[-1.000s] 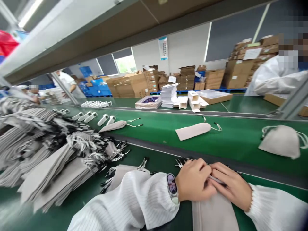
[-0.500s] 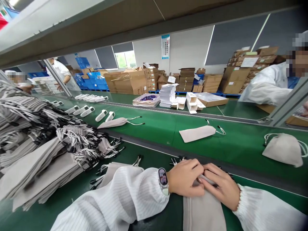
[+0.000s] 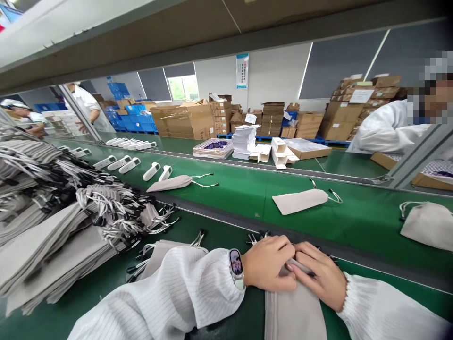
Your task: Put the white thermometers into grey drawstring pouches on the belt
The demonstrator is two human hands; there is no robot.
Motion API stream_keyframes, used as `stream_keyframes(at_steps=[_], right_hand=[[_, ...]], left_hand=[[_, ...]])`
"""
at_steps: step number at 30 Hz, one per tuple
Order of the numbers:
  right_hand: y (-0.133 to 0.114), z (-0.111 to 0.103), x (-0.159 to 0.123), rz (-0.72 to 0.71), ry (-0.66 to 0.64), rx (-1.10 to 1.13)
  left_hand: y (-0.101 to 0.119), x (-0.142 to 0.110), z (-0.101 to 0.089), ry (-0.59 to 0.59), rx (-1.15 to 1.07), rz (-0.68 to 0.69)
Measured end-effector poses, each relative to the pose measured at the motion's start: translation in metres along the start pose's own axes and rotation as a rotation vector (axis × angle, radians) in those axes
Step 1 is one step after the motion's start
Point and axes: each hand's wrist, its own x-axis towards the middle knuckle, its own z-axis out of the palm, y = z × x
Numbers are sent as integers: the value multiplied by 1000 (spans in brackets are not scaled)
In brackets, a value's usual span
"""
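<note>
A stack of grey drawstring pouches point(image 3: 292, 314) lies at the near edge of the green bench, its cord ends poking out past my fingers. Both hands grip the top of the uppermost pouch. My left hand point(image 3: 271, 263), with a watch point(image 3: 236, 264) at its wrist, is closed on the pouch's mouth from the left. From the right, my right hand point(image 3: 318, 271) pinches the same edge between thumb and fingers. The two hands nearly touch, and the pouch opening is mostly hidden under them. Beside my left forearm another grey pouch point(image 3: 164, 252) lies partly covered by the sleeve.
Heaped grey pouches point(image 3: 46, 245) with tangled cords fill the left. On the green belt point(image 3: 244, 198) lie a filled pouch point(image 3: 300, 201), another pouch point(image 3: 171, 183) and several white devices point(image 3: 129, 165). White boxes point(image 3: 244, 141) stand beyond. Co-workers sit or stand across the line.
The pouches and the nearest white devices on the belt have shifted slightly right. My hands keep the same grip on the pouch, while the view has moved a little.
</note>
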Motion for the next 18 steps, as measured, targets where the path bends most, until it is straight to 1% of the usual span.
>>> stream_keyframes(at_steps=[7, 18], right_hand=[[-1, 0, 1, 4, 10, -8], [0, 0, 0, 2, -3, 2]], left_hand=[[1, 1, 0, -14, -6, -6], [0, 1, 2, 21, -13, -10]])
